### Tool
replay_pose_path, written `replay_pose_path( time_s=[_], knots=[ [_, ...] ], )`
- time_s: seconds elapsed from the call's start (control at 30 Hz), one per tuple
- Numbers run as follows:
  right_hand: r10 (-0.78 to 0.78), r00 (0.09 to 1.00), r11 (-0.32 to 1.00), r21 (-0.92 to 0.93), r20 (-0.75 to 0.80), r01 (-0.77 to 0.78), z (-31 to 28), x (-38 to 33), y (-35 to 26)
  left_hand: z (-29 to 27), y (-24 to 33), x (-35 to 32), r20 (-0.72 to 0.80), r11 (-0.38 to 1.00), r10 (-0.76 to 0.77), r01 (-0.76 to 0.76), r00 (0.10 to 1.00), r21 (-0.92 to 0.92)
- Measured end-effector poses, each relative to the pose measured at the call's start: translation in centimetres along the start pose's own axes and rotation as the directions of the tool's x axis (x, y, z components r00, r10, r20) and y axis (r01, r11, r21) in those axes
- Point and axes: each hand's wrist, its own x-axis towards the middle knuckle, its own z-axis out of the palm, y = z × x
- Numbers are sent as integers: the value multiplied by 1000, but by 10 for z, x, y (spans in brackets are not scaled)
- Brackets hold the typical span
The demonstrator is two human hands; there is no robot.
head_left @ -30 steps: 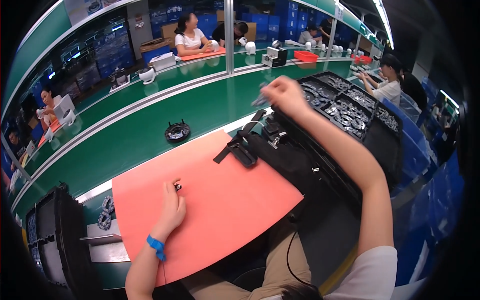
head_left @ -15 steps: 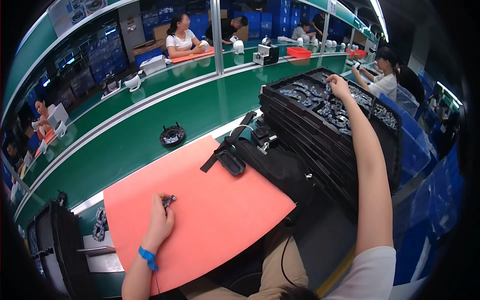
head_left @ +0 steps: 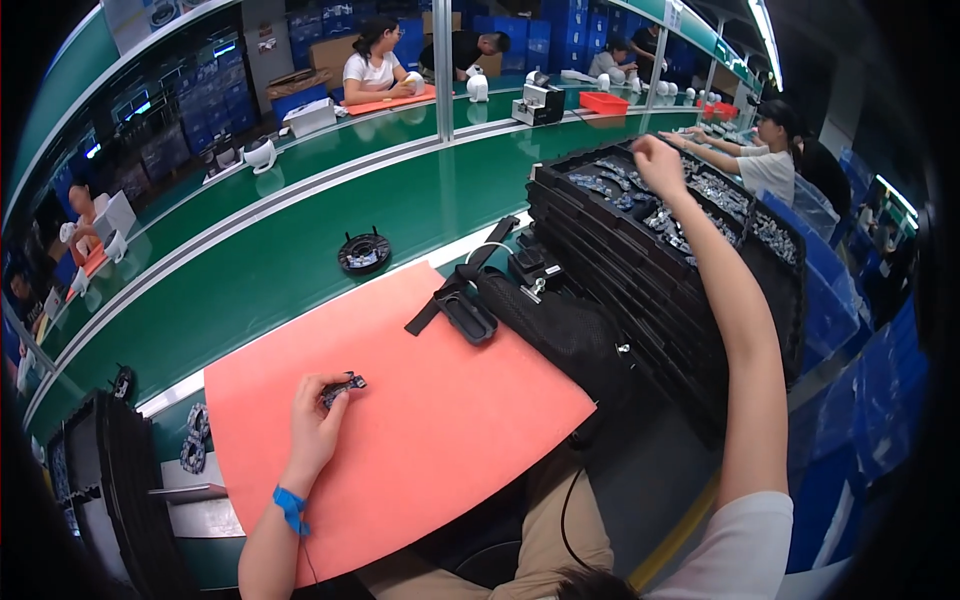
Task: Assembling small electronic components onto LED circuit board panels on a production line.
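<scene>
- Pink mat (head_left: 440, 440): lies flat.
- Black tray stack (head_left: 600, 255): at the mat's 2 o'clock, loose parts (head_left: 668, 228) on top.
- Right hand (head_left: 660, 166): over the stack's 11 o'clock edge, shifted slightly toward 10 o'clock this half-second, apparently clearing the parts; blurred, I cannot tell if its fingers hold anything.
- Left hand (head_left: 314, 418): fingers narrowed around a circuit part (head_left: 346, 386).
- That circuit part: above the mat, 10 o'clock of its middle; long axis 8-to-2, free end pointing to 2 o'clock.

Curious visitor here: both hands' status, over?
Left fingers hold small dark part over pink mat. Right fingers near parts tray, grip unclear. Black case overlaps mat's edge.
</scene>
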Motion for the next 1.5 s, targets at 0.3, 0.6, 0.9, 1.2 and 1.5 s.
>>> replay_pose_path(
  time_s=[0.3,0.6,0.9,1.2,1.5],
  knots=[
    [-719,480,565,825,504,-19,29,-174,-271,4,15,-9,144,829,-152,206,978,-520],
    [-655,504,432,827,563,-361,25,-217,-310,14,22,-8,210,778,-126,228,969,-585],
    [-153,980,596,803,125,-9,19,-95,-241,16,8,-13,168,943,121,-166,978,287],
    [431,902,865,298,-30,-404,57,19,-23,26,7,-10,223,920,95,-171,970,353],
    [349,886,937,-103,305,-333,53,14,-24,22,-1,-11,245,931,79,-160,966,329]
  ],
)
